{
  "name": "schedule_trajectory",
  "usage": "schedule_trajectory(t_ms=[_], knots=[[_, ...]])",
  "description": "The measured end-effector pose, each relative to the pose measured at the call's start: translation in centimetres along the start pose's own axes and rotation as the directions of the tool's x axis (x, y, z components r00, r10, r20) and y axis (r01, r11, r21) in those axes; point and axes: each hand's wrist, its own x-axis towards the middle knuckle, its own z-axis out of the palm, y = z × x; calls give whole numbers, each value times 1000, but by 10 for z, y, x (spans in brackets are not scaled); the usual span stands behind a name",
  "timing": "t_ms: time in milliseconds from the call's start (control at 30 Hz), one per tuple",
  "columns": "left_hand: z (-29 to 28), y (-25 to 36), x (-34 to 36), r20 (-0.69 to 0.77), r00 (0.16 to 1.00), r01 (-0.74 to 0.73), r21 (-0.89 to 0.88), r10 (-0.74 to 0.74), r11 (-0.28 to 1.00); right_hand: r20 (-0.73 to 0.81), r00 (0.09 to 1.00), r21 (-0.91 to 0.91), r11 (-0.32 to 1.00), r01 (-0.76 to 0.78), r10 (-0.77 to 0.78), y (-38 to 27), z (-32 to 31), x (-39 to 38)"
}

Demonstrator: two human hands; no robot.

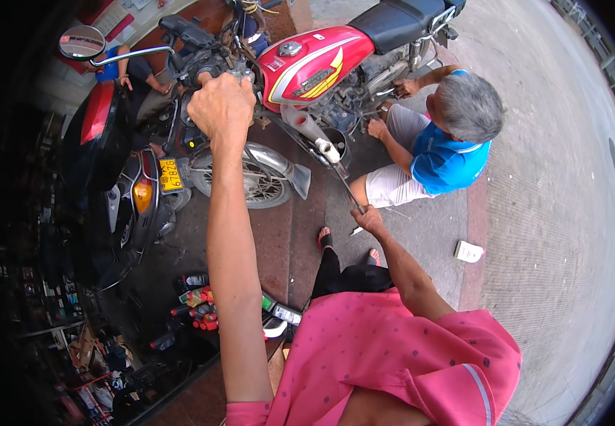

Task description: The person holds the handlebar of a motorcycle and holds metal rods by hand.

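A red motorcycle [307, 71] with a black seat stands ahead of me. My left hand [223, 106] is closed at its handlebar area, seemingly round the near grip, which my fingers mostly hide. Lower and to the right, my right hand [370, 219] is wrapped round the near end of a thin metal rod [354, 199]. The rod's far end meets a pale grey cylindrical piece [328, 150] beside the engine; I cannot tell whether they are joined. Below my left hand is the motorcycle's front wheel with its silver mudguard [268, 156].
A person in a blue shirt [449, 160] crouches at the right, hands by the engine. A dark scooter [133, 206] stands at the left, another person partly behind it. Several bottles [201, 305] stand lower left. A white container [468, 251] lies on the pavement.
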Motion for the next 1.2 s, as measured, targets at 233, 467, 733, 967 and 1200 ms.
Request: schedule_trajectory(t_ms=[233,467,733,967,1200], knots=[[-1,0,-4,-57,998,9,38,-7,999,153,983,-70,993,-94,104,13,4,11],[-1,1,-5,-66,998,1,25,1,1000,163,984,-154,987,-43,68,12,2,10],[-2,4,-9,-138,990,-14,-7,13,1000,13,998,-98,993,65,-64,30,9,9],[-3,-1,-10,-112,994,10,-28,-13,1000,45,999,-44,999,-23,25,24,9,4],[-2,1,-9,-116,993,6,-17,-7,1000,45,996,-58,996,-71,74,20,4,0]])
